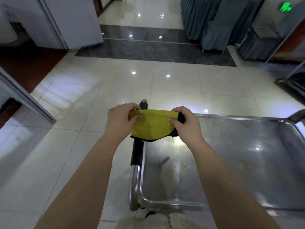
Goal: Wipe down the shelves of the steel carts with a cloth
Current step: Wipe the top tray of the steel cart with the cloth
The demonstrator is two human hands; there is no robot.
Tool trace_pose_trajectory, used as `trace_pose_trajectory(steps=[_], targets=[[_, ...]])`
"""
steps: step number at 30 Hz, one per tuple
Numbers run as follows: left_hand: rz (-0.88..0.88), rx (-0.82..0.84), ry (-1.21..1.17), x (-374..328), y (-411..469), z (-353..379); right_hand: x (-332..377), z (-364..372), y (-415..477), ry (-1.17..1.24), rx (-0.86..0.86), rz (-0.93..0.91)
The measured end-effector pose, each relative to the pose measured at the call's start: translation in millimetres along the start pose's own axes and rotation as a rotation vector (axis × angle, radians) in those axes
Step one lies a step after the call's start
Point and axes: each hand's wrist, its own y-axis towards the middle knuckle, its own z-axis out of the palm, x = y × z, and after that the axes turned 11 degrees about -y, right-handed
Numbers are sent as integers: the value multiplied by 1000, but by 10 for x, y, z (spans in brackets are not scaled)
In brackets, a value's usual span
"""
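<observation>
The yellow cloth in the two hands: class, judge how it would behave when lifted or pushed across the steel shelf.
Probably floppy: the yellow cloth sags and bunches between the left hand and the right hand. Likely light, since a pinch at each end holds it up. Pushed on the smooth steel shelf, it would likely slide or crumple.

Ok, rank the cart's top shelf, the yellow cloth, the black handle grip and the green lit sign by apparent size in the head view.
1. cart's top shelf
2. yellow cloth
3. black handle grip, partly hidden behind the cloth
4. green lit sign; distant, true size unsure
</observation>
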Motion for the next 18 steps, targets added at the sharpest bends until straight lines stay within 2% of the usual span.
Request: trace_pose_trajectory(steps=[5, 10, 18], targets=[[161, 62, -116, -502, 160, 512, -70, -710, -152, -72, -194, 5], [287, 220, -140, -1060, 187, 1189, -246, -1477, -524, -146, -401, 52], [436, 436, -207, -1926, -285, 2344, -760, -2580, -1376, -277, -675, 204]])
